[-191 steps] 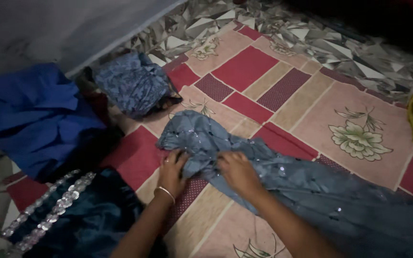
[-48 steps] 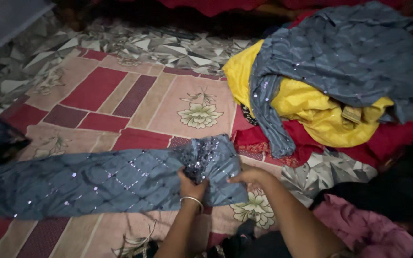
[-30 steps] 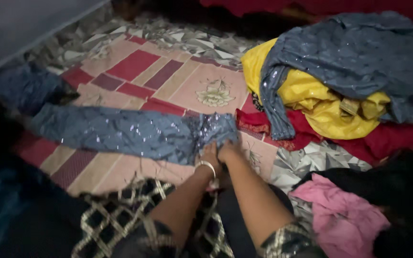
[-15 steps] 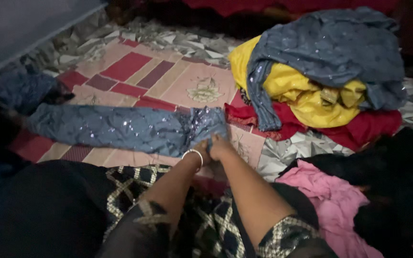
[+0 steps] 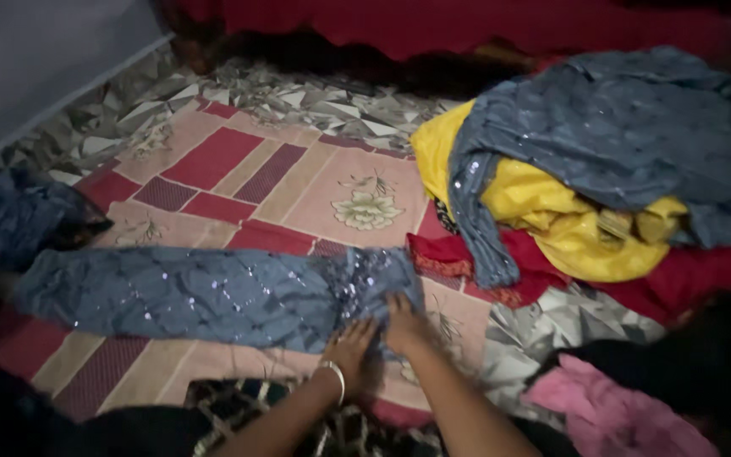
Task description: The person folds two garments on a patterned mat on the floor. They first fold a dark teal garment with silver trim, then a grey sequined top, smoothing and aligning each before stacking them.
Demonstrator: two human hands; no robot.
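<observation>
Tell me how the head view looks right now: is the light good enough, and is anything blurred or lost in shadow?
Head view: dim overall, with the lower left corner and right edge nearly black. The left hand and right hand on the grey-blue sequinned cloth are soft but readable; sequins catch small glints. The yellow garment stands out brightest in the frame. Slight motion softness, no strong glare.

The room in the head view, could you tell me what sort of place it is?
Probably a home's living or sleeping room: a flower-patterned mat on the floor, a heap of clothes, and both hands pressing a blue-grey sequinned cloth flat.
</observation>
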